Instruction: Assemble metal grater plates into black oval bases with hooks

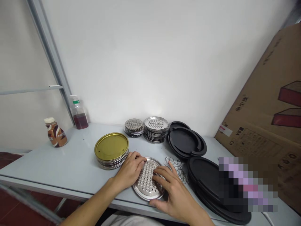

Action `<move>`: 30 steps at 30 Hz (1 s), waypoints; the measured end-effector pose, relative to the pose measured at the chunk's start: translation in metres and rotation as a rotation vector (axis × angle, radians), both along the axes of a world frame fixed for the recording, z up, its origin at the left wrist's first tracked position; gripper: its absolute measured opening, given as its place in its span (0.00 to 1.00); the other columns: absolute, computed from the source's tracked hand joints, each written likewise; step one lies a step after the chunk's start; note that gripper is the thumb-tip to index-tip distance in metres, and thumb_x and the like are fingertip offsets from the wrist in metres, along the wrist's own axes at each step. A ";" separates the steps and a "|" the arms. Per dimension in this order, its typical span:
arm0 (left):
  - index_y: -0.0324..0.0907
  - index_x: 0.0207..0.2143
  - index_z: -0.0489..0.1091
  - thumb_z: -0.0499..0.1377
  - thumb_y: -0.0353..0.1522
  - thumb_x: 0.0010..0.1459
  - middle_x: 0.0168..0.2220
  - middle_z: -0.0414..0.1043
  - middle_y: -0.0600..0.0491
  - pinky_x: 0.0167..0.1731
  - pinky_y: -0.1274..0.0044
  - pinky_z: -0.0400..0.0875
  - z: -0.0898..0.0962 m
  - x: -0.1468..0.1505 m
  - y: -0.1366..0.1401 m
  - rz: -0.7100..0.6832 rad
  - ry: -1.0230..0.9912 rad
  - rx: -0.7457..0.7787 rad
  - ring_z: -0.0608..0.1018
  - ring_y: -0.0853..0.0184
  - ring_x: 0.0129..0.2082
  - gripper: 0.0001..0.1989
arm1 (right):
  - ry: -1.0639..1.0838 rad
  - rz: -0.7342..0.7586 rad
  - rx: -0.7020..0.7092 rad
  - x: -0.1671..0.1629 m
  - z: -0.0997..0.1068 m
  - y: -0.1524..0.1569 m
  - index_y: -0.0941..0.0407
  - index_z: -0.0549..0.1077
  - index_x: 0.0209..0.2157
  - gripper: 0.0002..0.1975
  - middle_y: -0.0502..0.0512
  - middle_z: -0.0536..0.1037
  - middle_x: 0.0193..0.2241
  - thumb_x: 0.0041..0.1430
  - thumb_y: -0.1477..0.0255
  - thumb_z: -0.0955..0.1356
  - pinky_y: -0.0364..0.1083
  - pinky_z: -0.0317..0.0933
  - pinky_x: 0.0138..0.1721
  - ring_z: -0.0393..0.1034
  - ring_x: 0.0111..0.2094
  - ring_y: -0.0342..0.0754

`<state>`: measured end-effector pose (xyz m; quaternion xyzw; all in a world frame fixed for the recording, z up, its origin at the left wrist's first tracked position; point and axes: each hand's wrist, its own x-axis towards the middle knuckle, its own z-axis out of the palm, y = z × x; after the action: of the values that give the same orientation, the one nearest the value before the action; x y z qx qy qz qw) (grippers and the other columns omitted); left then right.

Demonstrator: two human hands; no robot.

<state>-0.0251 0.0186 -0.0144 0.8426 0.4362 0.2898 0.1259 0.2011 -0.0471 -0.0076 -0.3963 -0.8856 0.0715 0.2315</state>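
Note:
A round metal grater plate (148, 180) with rows of raised holes lies flat near the table's front edge. My left hand (132, 168) is at its left side, fingers curled together over the rim, pinching it there. From the right, my right hand (174, 190) reaches over the plate with fingers apart. Its fingertips are at the holed surface and its thumb is by the near rim. Small bent wire clips (177, 169) lie in a loose pile just beyond my right hand. To the left stands a stack of round plates (111, 146), the top one gold-coloured.
Behind are a stack of grater plates (156, 128) and a smaller pile of perforated discs (134, 125). Black round trays (185, 142) and more black trays (207, 179) line the right, beside a large carton (263, 125). Two bottles, brown (56, 133) and clear (80, 114), stand left.

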 end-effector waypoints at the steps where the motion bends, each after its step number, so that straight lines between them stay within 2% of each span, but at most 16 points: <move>1: 0.47 0.49 0.75 0.47 0.33 0.70 0.42 0.69 0.49 0.51 0.65 0.66 0.001 0.000 0.000 0.000 0.007 0.006 0.70 0.59 0.46 0.16 | 0.002 -0.002 -0.002 0.000 0.000 0.000 0.56 0.73 0.52 0.28 0.64 0.75 0.53 0.54 0.54 0.72 0.72 0.36 0.65 0.65 0.58 0.61; 7: 0.46 0.47 0.75 0.46 0.36 0.72 0.42 0.68 0.49 0.50 0.65 0.67 0.003 0.000 -0.002 -0.023 0.040 0.040 0.70 0.59 0.45 0.18 | 0.020 -0.003 -0.002 -0.002 0.001 0.000 0.56 0.74 0.51 0.28 0.64 0.75 0.53 0.54 0.54 0.73 0.70 0.38 0.66 0.65 0.58 0.60; 15: 0.44 0.39 0.76 0.47 0.36 0.72 0.40 0.69 0.49 0.49 0.67 0.68 0.008 0.001 -0.004 -0.034 0.052 0.051 0.71 0.60 0.44 0.18 | 0.050 0.009 0.007 -0.001 0.000 0.000 0.55 0.74 0.51 0.28 0.64 0.76 0.52 0.53 0.55 0.73 0.70 0.40 0.65 0.66 0.57 0.60; 20: 0.46 0.44 0.77 0.49 0.37 0.71 0.41 0.70 0.48 0.50 0.64 0.68 0.008 0.001 -0.005 -0.030 0.036 0.047 0.71 0.58 0.46 0.16 | 0.092 -0.010 -0.009 -0.002 0.000 0.000 0.55 0.75 0.50 0.28 0.63 0.76 0.51 0.53 0.53 0.73 0.69 0.39 0.66 0.66 0.57 0.59; 25: 0.47 0.48 0.75 0.50 0.38 0.70 0.43 0.69 0.48 0.51 0.62 0.68 0.001 0.001 -0.005 -0.001 0.000 0.047 0.71 0.58 0.47 0.16 | 0.085 -0.026 -0.011 -0.002 0.000 -0.001 0.56 0.74 0.52 0.27 0.64 0.74 0.54 0.55 0.56 0.72 0.68 0.41 0.66 0.64 0.60 0.60; 28: 0.47 0.49 0.75 0.50 0.39 0.70 0.44 0.69 0.47 0.52 0.62 0.68 -0.002 0.000 -0.004 0.009 -0.011 0.043 0.71 0.58 0.48 0.16 | 0.061 -0.008 0.028 -0.001 -0.003 -0.001 0.57 0.71 0.55 0.30 0.66 0.73 0.56 0.54 0.56 0.72 0.69 0.42 0.66 0.63 0.60 0.61; 30: 0.46 0.50 0.75 0.50 0.39 0.70 0.45 0.69 0.47 0.53 0.63 0.67 -0.003 0.000 -0.004 0.015 -0.017 0.037 0.71 0.58 0.49 0.17 | 0.072 -0.040 0.088 0.000 -0.007 0.000 0.58 0.69 0.57 0.30 0.67 0.73 0.55 0.56 0.59 0.72 0.69 0.48 0.64 0.65 0.59 0.61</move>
<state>-0.0253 0.0148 -0.0173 0.8390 0.4358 0.3060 0.1118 0.2009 -0.0473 -0.0149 -0.4005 -0.8709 0.0420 0.2817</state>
